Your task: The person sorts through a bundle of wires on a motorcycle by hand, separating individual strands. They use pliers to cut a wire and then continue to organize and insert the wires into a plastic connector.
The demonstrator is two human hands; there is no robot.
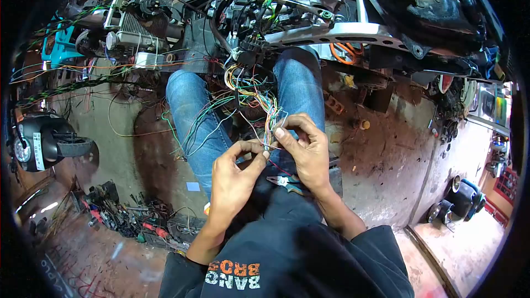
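Note:
A bundle of many-coloured wires (269, 111) runs down from the motorcycle frame (326, 34) to between my knees. My left hand (237, 172) pinches the lower end of the bundle between thumb and fingertips. Just above it on the right, my right hand (303, 146) has thumb and forefinger closed on the wires too. A thin red wire trails below the fingers towards my lap. Pliers (285, 182) with blue-and-dark handles lie on my lap, below the hands. Loose green and blue wires (205, 116) drape over my left thigh.
A radiator (144, 17) and engine parts are at the upper left. Tools and parts (138, 218) litter the floor at lower left. A dark rounded part with a wheel (52, 142) is at far left. Dark round parts (457, 203) sit at right.

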